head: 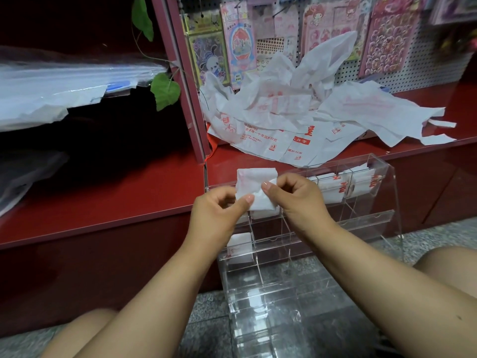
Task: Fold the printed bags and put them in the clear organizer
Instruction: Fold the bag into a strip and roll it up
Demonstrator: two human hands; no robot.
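A small folded white printed bag [254, 184] is held up between both hands, just above the clear organizer [371, 226]. My left hand [216, 215] pinches its lower left edge with thumb and fingers. My right hand [294, 195] pinches its right side near the middle. The tiered acrylic organizer stands on the floor against the red shelf; folded bags [333, 188] fill its upper right compartments and another folded bag [240, 245] lies in a lower left one. A loose pile of unfolded white bags [296, 120] with red print lies on the shelf behind.
The red shelf [116, 197] runs left to right in front of me. A pegboard with hanging sticker packs [387, 37] stands behind the pile. Clear plastic sheets [51, 86] lie on an upper left shelf, green leaves [165, 90] hang nearby. My knees flank the grey floor.
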